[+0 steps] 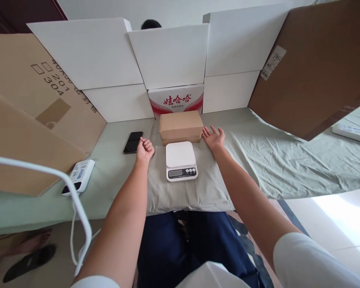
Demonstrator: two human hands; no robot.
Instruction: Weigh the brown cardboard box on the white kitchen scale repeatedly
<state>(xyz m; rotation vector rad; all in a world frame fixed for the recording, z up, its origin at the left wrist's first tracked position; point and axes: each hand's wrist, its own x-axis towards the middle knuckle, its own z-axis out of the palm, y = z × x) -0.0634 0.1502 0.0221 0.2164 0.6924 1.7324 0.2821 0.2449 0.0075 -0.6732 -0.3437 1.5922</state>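
My left hand (pixel 145 150) rests on the cloth with its fingers curled into a loose fist; nothing shows between them. Just left of it lies a black smartphone (pixel 133 143). On the other side, my right hand (pixel 213 138) lies palm up, fingers spread and holding nothing, its fingertips close to the right end of a brown cardboard box (pixel 181 126). Whether they touch the box I cannot tell. Between my forearms sits a white kitchen scale (pixel 180 156) with its display and buttons facing me. Its platform is bare, and the closed box stands right behind it.
White boxes (pixel 168 56) form a wall at the back, above a red-and-white printed carton (pixel 175 100). Large cardboard sheets (pixel 312 60) flank both sides. A white power strip (pixel 81 176) lies left, near a white curved tube (pixel 63 176). Green cloth (pixel 120 172) covers the table.
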